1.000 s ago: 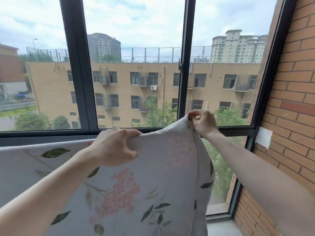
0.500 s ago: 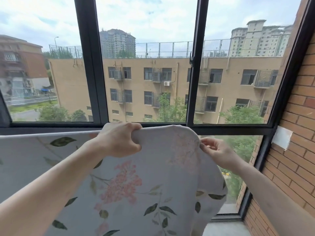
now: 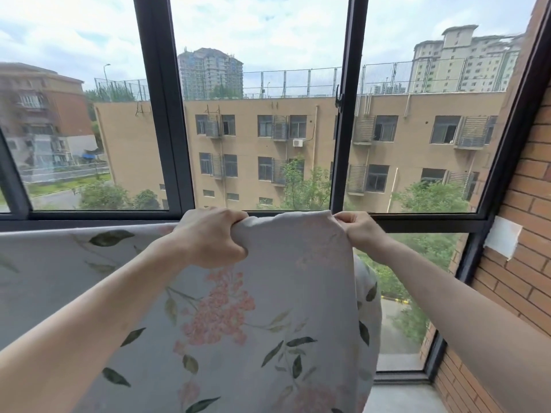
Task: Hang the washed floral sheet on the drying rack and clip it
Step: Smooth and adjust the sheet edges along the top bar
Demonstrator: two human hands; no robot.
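Pale grey floral sheet [image 3: 262,308], soft matte cotton-looking fabric printed with pink blossoms and dark green leaves, hangs in front of the black-framed window [image 3: 161,114]. The left hand [image 3: 208,236] has its fingers curled tight round the bunched top edge, and the right hand [image 3: 359,231] pinches the rounded corner. Whatever rail it's draped over is hidden under the cloth, and the bottom's cut off.

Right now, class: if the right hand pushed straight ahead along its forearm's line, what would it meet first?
Most likely the dark window frame directly behind the right hand, which pinches the floral sheet; depth between them is unclear.
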